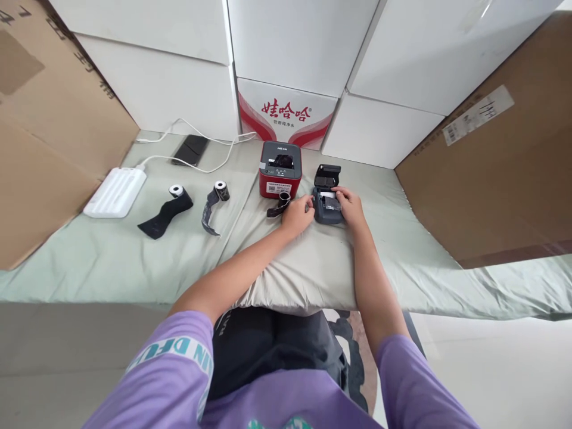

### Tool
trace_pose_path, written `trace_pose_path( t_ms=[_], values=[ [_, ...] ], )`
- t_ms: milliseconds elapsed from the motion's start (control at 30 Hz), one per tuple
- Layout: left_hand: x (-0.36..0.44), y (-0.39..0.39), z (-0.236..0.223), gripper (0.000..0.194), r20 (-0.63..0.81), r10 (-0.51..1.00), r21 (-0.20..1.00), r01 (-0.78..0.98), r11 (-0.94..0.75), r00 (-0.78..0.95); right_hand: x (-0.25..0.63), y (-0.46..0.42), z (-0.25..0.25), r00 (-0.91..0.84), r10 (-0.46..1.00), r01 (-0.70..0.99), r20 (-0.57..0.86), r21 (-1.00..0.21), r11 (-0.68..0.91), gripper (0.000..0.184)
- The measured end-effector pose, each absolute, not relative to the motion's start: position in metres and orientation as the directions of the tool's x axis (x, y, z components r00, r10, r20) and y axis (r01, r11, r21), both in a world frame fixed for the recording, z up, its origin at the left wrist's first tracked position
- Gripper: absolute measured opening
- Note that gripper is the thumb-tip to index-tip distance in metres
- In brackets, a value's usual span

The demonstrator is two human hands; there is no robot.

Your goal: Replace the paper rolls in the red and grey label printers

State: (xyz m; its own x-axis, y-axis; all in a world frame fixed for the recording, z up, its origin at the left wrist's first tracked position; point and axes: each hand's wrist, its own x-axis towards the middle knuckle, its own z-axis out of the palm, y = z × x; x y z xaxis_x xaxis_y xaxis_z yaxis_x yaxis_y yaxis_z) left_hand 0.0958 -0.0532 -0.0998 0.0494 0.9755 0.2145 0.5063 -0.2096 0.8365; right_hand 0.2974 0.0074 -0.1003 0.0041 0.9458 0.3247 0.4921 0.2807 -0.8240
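Note:
A small dark-blue portable label printer sits on the cloth-covered surface with its lid flipped up. Inside its compartment I see something white and a dark, shiny strip. My left hand is closed with bent fingers against the printer's left side. On the opposite side, my right hand grips the printer's right edge, fingertips at the compartment's rim. Just left of my left hand lies a small roll with a dark strip. Behind it stands a red-and-black box-shaped printer.
To the left lie two more rolls with dark strips, a longer one and a shorter one. A white power bank with a white cable and a black phone are farther left. Cardboard boxes flank both sides; white boxes form the back.

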Motion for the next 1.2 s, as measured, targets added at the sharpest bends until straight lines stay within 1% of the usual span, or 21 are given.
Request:
trace_pose_path(
  t_ms=[67, 167, 233, 300, 433, 533, 633, 700, 767, 833, 900, 967, 1033, 1100, 1200],
  values=[
    [0.096, -0.052, -0.101, 0.017, 0.208, 0.977, 0.835, 0.511, -0.204, 0.051, 0.302, 0.013, -0.092, -0.061, 0.961, 0.590, 0.270, -0.767, 0.252, 0.028],
    [0.096, -0.051, -0.103, 0.015, 0.199, 0.978, 0.827, 0.526, -0.199, 0.057, 0.305, 0.032, -0.077, -0.110, 0.991, 0.756, 0.080, -0.641, 0.136, 0.024],
    [0.096, -0.050, -0.104, 0.014, 0.207, 0.977, 0.824, 0.528, -0.205, 0.056, 0.302, 0.048, -0.070, -0.133, 0.991, 0.841, -0.026, -0.532, 0.099, 0.021],
    [0.096, -0.050, -0.104, 0.014, 0.213, 0.975, 0.823, 0.528, -0.210, 0.055, 0.297, 0.063, -0.066, -0.138, 0.988, 0.887, -0.073, -0.453, 0.091, 0.018],
    [0.097, -0.051, -0.102, 0.014, 0.184, 0.982, 0.812, 0.557, -0.177, 0.044, 0.289, 0.076, -0.064, -0.100, 0.985, 0.912, -0.144, -0.409, 0.032, 0.014],
    [0.098, -0.051, -0.102, 0.013, 0.182, 0.982, 0.810, 0.560, -0.175, 0.043, 0.287, 0.076, -0.061, -0.135, 0.977, 0.923, -0.162, -0.379, 0.065, 0.015],
    [0.098, -0.050, -0.105, 0.011, 0.209, 0.977, 0.817, 0.541, -0.199, 0.043, 0.290, 0.074, -0.053, -0.156, 0.977, 0.934, -0.147, -0.345, 0.097, 0.023],
    [0.098, -0.049, -0.106, 0.011, 0.217, 0.975, 0.822, 0.532, -0.204, 0.040, 0.293, 0.070, -0.043, -0.182, 0.979, 0.922, -0.094, -0.363, 0.137, 0.022],
    [0.098, -0.048, -0.107, 0.010, 0.207, 0.977, 0.826, 0.528, -0.197, 0.042, 0.297, 0.061, -0.029, -0.234, 0.972, 0.889, -0.010, -0.407, 0.209, 0.022],
    [0.097, -0.048, -0.106, 0.011, 0.198, 0.979, 0.829, 0.523, -0.196, 0.052, 0.299, 0.047, -0.010, -0.272, 0.960, 0.843, 0.071, -0.463, 0.273, 0.028],
    [0.096, -0.048, -0.105, 0.011, 0.204, 0.977, 0.828, 0.520, -0.210, 0.068, 0.296, 0.029, 0.009, -0.269, 0.954, 0.785, 0.130, -0.544, 0.295, 0.035],
    [0.096, -0.049, -0.105, 0.012, 0.217, 0.973, 0.818, 0.529, -0.224, 0.076, 0.286, 0.012, 0.025, -0.275, 0.941, 0.688, 0.197, -0.644, 0.336, 0.040],
    [0.096, -0.048, -0.105, 0.013, 0.225, 0.972, 0.804, 0.550, -0.226, 0.071, 0.271, -0.002, 0.035, -0.266, 0.921, 0.580, 0.285, -0.716, 0.389, 0.042],
    [0.097, -0.048, -0.106, 0.013, 0.212, 0.976, 0.791, 0.576, -0.205, 0.057, 0.249, -0.012, 0.040, -0.229, 0.904, 0.517, 0.361, -0.742, 0.427, 0.043],
    [0.100, -0.048, -0.107, 0.011, 0.179, 0.983, 0.764, 0.624, -0.163, 0.038, 0.208, -0.024, 0.037, -0.220, 0.880, 0.501, 0.422, -0.725, 0.473, 0.045]
  ],
)
